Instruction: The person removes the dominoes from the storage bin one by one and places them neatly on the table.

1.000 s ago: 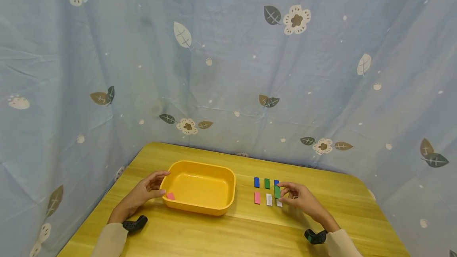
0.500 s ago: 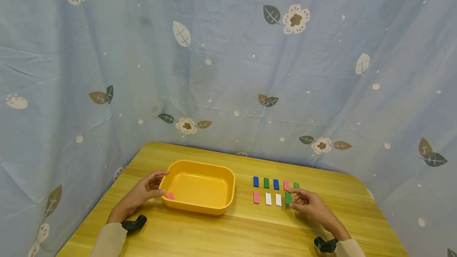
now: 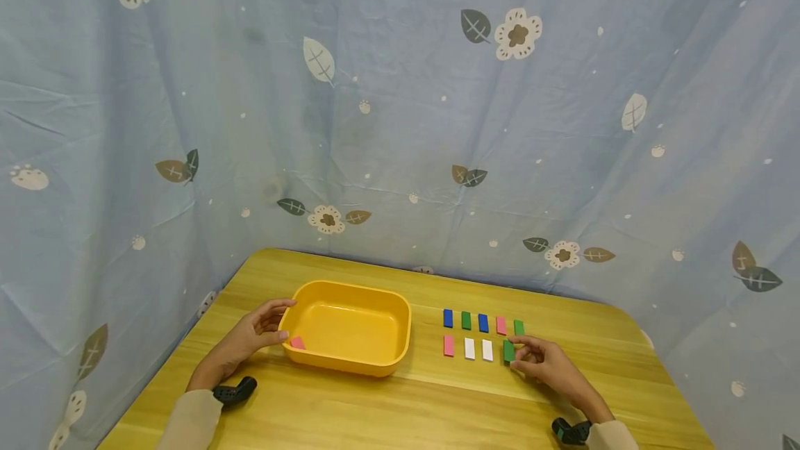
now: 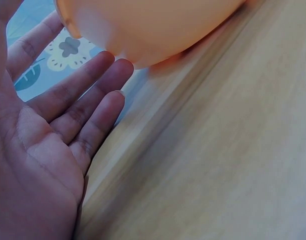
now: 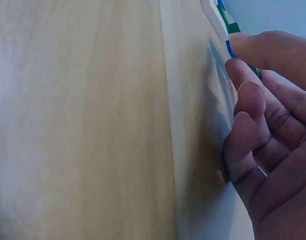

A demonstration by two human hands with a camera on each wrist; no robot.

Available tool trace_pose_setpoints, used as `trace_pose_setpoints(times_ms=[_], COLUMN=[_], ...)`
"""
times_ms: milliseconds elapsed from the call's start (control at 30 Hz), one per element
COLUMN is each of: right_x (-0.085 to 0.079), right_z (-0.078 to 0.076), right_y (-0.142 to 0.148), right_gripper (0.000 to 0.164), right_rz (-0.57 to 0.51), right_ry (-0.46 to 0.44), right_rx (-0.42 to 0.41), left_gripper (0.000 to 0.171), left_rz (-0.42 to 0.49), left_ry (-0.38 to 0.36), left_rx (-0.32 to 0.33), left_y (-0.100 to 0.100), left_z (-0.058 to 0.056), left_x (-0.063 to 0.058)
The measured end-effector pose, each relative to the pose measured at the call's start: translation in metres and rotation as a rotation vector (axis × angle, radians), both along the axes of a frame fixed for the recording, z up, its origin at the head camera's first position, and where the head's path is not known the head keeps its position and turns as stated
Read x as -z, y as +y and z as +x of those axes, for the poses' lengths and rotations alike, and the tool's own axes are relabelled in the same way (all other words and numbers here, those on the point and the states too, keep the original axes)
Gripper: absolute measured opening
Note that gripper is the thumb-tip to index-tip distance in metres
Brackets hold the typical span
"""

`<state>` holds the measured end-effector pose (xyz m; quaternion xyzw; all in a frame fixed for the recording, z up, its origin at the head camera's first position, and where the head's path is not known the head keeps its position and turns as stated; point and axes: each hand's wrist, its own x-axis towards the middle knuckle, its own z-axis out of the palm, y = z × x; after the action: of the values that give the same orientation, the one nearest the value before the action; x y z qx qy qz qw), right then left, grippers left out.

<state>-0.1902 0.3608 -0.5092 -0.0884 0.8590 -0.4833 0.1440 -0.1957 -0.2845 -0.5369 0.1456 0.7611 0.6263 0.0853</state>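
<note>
A yellow rectangular tub [image 3: 346, 364] stands left of the middle of the table. My left hand [image 3: 256, 330] rests at its left end, with fingertips and thumb at the rim; in the left wrist view the fingers lie fairly straight against the outer wall. Inside the tub's near left corner lies a pink block [image 3: 298, 343]. My right hand [image 3: 546, 361] pinches a flat green block [image 3: 509, 351] between thumb and index finger, at the right end of the nearer row. Whether this block touches the table cannot be told. The right hand's other fingers are curved.
Two rows of flat blocks lie right of the tub. The farther row runs from a blue block [image 3: 448, 318] to a light green block [image 3: 519, 327]. The nearer row has a pink block [image 3: 448, 346] and two white blocks [image 3: 478, 349]. A patterned curtain [image 3: 400, 123] hangs behind the table.
My right hand has carried the green block from above the farther blue block and a white one to the nearer row's right end, then slightly further right. My left hand stays at the tub.
</note>
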Motion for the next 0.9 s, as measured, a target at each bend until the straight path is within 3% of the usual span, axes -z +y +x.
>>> trace_pose_setpoints(times_ms=[467,733,900], right_x=[0.0048,0.0029,-0.0021], right_z=[-0.0032,-0.0036,-0.0020], right_y=[0.0003,0.0018,0.0002], right_gripper=[0.054,0.058,0.058], right_rz=[0.026,-0.004,-0.032], right_ry=[0.017,-0.029,-0.045], right_rx=[-0.074,-0.086,-0.042], left_gripper=[0.060,0.060,0.059], left_rz=[0.039,0.030,0.016], left_ry=[-0.013,-0.019,-0.021], left_rx=[0.011,0.012,0.008], left_y=[0.0020,0.0016,0.0014], left_z=[0.0034,0.0035,0.0026], left_x=[-0.0019,-0.0013,-0.0031])
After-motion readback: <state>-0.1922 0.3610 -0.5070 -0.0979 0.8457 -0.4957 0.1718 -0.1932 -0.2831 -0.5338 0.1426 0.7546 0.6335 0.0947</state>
